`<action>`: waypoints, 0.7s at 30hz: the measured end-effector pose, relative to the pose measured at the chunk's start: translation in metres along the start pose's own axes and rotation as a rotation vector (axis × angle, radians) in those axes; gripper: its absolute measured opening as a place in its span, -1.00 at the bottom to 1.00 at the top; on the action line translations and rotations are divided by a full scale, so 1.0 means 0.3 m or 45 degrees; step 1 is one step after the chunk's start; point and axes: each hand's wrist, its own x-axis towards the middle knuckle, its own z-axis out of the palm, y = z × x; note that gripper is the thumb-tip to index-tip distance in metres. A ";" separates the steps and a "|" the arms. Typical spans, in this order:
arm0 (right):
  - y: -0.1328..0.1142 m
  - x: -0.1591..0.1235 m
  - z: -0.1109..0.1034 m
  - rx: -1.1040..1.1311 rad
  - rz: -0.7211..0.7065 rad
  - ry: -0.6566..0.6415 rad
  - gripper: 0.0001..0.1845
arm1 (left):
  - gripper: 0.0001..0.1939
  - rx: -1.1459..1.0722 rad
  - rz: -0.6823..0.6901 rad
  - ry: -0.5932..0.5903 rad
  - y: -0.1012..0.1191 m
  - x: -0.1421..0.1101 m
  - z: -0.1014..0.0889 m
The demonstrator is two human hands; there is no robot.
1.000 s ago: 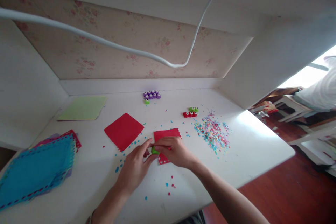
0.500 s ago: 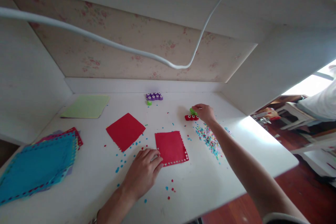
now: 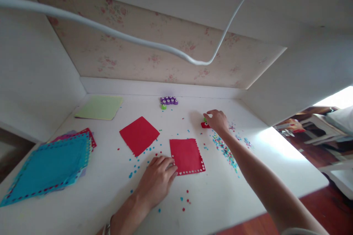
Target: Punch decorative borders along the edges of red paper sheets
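Observation:
My left hand (image 3: 158, 176) lies with bent fingers on the lower left edge of a red paper square (image 3: 187, 154), its thumb and index finger at the corner. Small holes line the paper's bottom and right edges. My right hand (image 3: 217, 120) is over a red craft punch (image 3: 205, 125) and a green craft punch (image 3: 205, 120), thumb and index finger apart. The hand partly hides both punches. A second red paper square (image 3: 139, 136) lies turned like a diamond to the left, with a punched lower edge.
Purple craft punches (image 3: 169, 100) stand in rows at the back with one green punch (image 3: 163, 107). Paper confetti (image 3: 224, 150) is heaped beside my right forearm. Punched blue sheets (image 3: 52, 165) and pale green paper (image 3: 99, 107) lie left. A white cable (image 3: 154, 45) hangs across the front.
My right hand has loosened its pinch on the green punch, which now sits lower beside the red one. The view has shifted slightly; my left hand stays on the paper.

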 end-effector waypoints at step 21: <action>-0.590 0.093 0.120 0.386 -0.422 -0.293 -0.69 | -0.81 0.036 -0.217 0.303 -0.096 0.021 -0.029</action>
